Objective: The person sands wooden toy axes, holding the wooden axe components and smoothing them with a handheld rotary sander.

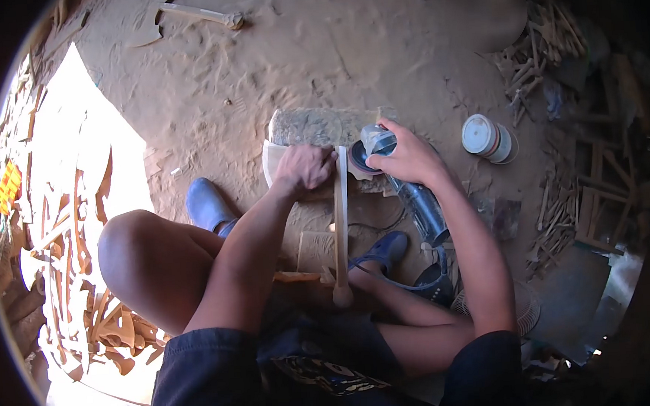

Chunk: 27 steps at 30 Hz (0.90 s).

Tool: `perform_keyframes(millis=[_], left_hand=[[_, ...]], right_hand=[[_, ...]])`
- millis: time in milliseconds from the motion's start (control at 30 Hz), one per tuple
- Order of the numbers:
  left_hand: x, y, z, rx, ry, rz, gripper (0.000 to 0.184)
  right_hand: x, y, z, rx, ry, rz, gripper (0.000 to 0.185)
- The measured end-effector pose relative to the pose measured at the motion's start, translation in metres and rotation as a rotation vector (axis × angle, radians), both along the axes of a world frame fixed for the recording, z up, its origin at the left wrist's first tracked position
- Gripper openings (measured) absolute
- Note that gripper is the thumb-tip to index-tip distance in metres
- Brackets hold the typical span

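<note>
My left hand point(309, 167) is closed in a fist on the head of a pale wooden axe point(341, 232). Its handle runs toward my lap and ends in a round knob, and a light blade edge shows left of my fist. In my right hand point(409, 155) is an angle grinder point(421, 210), gripped near its head, with the body slanting down to the right. The grinder's round disc point(364, 157) is right beside the axe's upper end; whether they touch I cannot tell. Both are over a rough stone block point(316, 125).
A white bucket point(479, 135) stands on the dusty ground to the right. Another axe point(198, 13) lies at the far left. Piles of wooden pieces point(92, 292) and sticks point(546, 48) flank me. The grinder's cord point(396, 275) passes near my shoe point(389, 251).
</note>
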<state>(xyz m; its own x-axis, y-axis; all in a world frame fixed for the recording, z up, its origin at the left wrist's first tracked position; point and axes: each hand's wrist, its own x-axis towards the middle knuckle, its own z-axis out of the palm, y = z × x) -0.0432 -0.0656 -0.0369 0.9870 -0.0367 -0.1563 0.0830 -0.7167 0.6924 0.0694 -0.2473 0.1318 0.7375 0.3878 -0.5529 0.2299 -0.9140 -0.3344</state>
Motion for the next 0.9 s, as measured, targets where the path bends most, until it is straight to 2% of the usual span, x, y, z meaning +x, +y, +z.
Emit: perform_keyframes(millis=[133, 233, 433, 533, 767, 900], left_hand=[[0.001, 0.001, 0.001, 0.001, 0.001, -0.001, 0.039], [0.001, 0.001, 0.001, -0.008, -0.013, 0.0, 0.039], [0.001, 0.001, 0.001, 0.014, -0.017, -0.006, 0.041], [0.001, 0.001, 0.001, 0.032, -0.017, -0.01, 0.041], [0.001, 0.0, -0.002, 0.032, -0.036, 0.0, 0.043], [0.003, 0.001, 0.002, 0.041, 0.036, -0.017, 0.043]], right_hand=[[0.003, 0.003, 0.001, -0.005, 0.03, 0.009, 0.094], [0.001, 0.004, 0.009, -0.025, 0.071, 0.0, 0.099], [0.003, -0.016, -0.008, 0.035, 0.084, -0.033, 0.096], [0.001, -0.027, -0.008, 0.128, 0.174, -0.106, 0.097], [-0.01, -0.045, 0.002, 0.127, 0.27, -0.344, 0.098], [-0.019, -0.067, 0.002, 0.16, 0.272, -0.419, 0.096]])
